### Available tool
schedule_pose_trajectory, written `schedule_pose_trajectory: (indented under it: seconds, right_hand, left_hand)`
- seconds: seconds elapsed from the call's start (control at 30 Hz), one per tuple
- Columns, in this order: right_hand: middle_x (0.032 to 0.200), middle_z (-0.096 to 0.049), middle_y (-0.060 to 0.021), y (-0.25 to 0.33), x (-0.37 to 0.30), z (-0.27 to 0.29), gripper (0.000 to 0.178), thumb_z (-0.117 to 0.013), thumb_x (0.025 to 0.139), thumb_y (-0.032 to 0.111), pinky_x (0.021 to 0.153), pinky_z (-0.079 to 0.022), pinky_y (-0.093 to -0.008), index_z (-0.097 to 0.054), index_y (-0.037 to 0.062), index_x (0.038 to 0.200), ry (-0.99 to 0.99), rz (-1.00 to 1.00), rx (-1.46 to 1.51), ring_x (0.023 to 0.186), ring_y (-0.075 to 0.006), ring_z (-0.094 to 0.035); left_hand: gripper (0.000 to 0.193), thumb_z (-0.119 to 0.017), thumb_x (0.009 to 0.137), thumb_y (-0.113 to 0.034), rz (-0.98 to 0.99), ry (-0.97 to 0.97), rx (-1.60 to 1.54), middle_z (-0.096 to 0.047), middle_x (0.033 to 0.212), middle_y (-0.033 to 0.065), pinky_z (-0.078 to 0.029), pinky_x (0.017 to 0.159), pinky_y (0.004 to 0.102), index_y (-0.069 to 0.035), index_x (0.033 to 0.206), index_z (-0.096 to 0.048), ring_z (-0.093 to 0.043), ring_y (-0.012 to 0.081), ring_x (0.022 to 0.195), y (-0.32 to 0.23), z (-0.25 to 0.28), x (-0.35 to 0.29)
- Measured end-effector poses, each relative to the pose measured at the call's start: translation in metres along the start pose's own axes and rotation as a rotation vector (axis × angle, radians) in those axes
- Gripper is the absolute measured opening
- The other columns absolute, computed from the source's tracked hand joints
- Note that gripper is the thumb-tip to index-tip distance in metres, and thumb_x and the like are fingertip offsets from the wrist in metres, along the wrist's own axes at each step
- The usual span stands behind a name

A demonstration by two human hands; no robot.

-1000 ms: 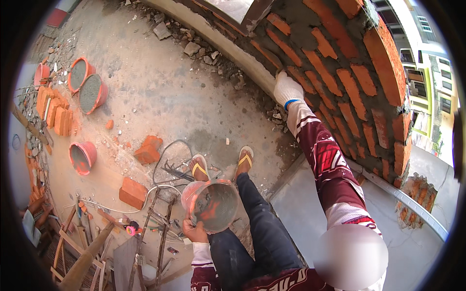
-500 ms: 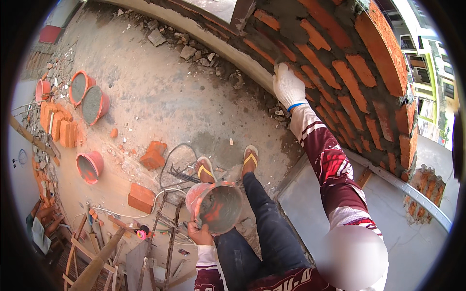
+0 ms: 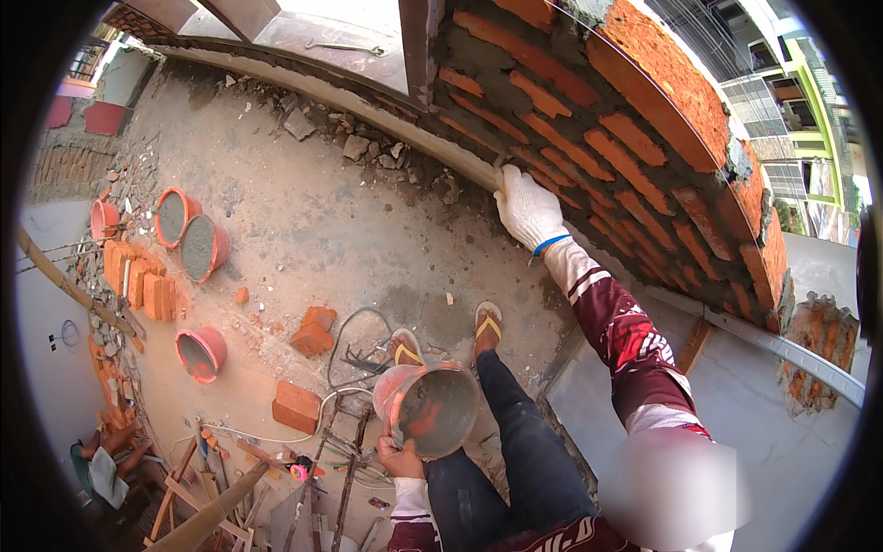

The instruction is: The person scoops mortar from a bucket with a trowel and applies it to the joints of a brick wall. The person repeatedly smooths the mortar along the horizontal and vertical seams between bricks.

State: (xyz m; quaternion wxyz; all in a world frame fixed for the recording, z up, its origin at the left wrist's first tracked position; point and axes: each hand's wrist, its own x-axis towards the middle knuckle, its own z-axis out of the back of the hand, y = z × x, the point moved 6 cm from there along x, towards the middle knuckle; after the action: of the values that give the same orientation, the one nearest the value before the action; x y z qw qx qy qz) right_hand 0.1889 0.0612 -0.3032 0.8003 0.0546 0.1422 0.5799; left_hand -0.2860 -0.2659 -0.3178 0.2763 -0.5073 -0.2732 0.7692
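Note:
My bare left hand [image 3: 401, 457] grips the rim of a reddish bucket [image 3: 391, 394], tilted in front of my legs. Wet grey mortar [image 3: 441, 405] coats its inside, with an orange patch showing. My right hand [image 3: 532, 212], in a white knitted glove with a blue cuff, is closed close to the lower part of a brick wall [image 3: 635, 138]. A small grey bit shows at its fingertips; the rest of what it holds is hidden. Grey mortar fills the wall's joints and smears over some bricks.
Mortar buckets [image 3: 204, 248] stand at the left by stacked bricks [image 3: 138, 281]. Loose bricks [image 3: 296, 407] and a cable lie near my sandalled feet. Rubble [image 3: 359, 147] lines the far ledge. Wooden poles [image 3: 207, 506] and a metal frame stand lower left, near another person [image 3: 110, 465].
The view has shifted, bringing more of the window opening and wall top in. My gloved hand has come lower in the picture, still close to the wall. My left hand keeps holding the bucket.

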Motion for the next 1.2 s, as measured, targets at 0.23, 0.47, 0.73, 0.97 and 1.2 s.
schedule_pose_trajectory:
  seconds: [0.23,0.47,0.73,0.97,1.2]
  right_hand:
    - [0.098,-0.071,-0.0200,-0.056,0.008,-0.002,0.021,-0.050,0.096,0.012,0.075,-0.057,-0.0503,-0.059,0.0048,0.112,0.185,-0.087,-0.222,0.089,-0.0393,-0.071]
    - [0.101,-0.069,-0.0210,-0.032,-0.149,0.021,0.038,-0.063,0.092,0.027,0.079,-0.056,-0.0516,-0.055,0.0065,0.122,0.288,0.056,0.224,0.094,-0.0407,-0.069]
    - [0.098,-0.067,-0.0203,0.023,-0.286,0.011,0.048,-0.063,0.091,0.021,0.073,-0.057,-0.0493,-0.052,0.0096,0.136,0.715,0.266,0.203,0.084,-0.0394,-0.070]
    - [0.090,-0.066,-0.0171,0.071,-0.250,0.047,0.049,-0.064,0.089,0.021,0.064,-0.056,-0.0445,-0.054,0.0050,0.135,0.298,0.281,0.061,0.076,-0.0320,-0.070]
    - [0.079,-0.064,-0.0135,0.094,-0.255,0.078,0.034,-0.057,0.090,0.017,0.052,-0.055,-0.0413,-0.057,-0.0033,0.118,0.260,0.329,-0.030,0.061,-0.0282,-0.069]
  left_hand:
    - [0.029,-0.064,0.077,0.012,0.050,-0.056,0.073,-0.067,0.112,0.0138,-0.047,0.085,0.0290,-0.006,0.083,-0.041,-0.060,0.0166,0.094,-0.047,-0.018,-0.011]
    - [0.025,-0.070,0.084,0.007,-0.047,-0.123,-0.178,-0.063,0.110,0.0104,-0.050,0.083,0.0312,-0.003,0.092,-0.048,-0.057,0.0154,0.092,-0.078,-0.047,-0.010]
    - [0.034,-0.061,0.083,0.012,-0.144,-0.118,-0.226,-0.045,0.155,0.0157,-0.049,0.094,0.0308,0.008,0.115,-0.051,-0.058,0.0194,0.113,-0.090,-0.086,0.030]
    - [0.023,-0.053,0.080,0.015,-0.239,0.009,-0.289,-0.041,0.160,0.0186,-0.049,0.091,0.0277,-0.001,0.091,-0.042,-0.059,0.0165,0.109,-0.160,-0.113,0.024]
    - [0.019,-0.055,0.078,0.011,-0.431,0.076,-0.291,-0.066,0.117,0.0137,-0.047,0.076,0.0253,-0.004,0.085,-0.044,-0.052,0.0096,0.081,-0.242,-0.104,-0.007]
